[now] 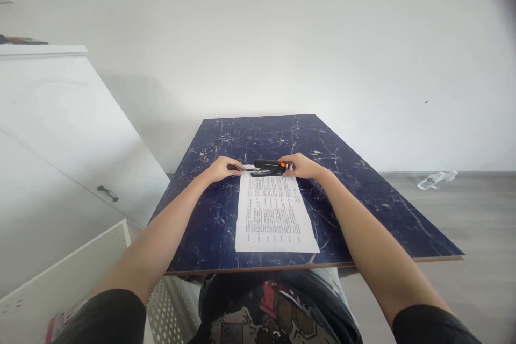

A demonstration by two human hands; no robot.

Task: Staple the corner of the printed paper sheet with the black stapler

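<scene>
White wall (282, 37) stands behind your dark blue, marble-patterned table (258, 137), with a white cabinet (68, 129) at the left. Your bare forearms reach forward, coming inward. Your right hand (301, 165) grips the orange-marked end of the black stapler (266, 163) over the printed paper's (272, 220) far end; your left hand (219, 169) pinches a small dark piece (233, 167) near it.

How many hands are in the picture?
2. The left hand pinches a small dark piece near the paper's far left corner. The right hand holds the right end of the black and orange stapler. No other hands show.
</scene>
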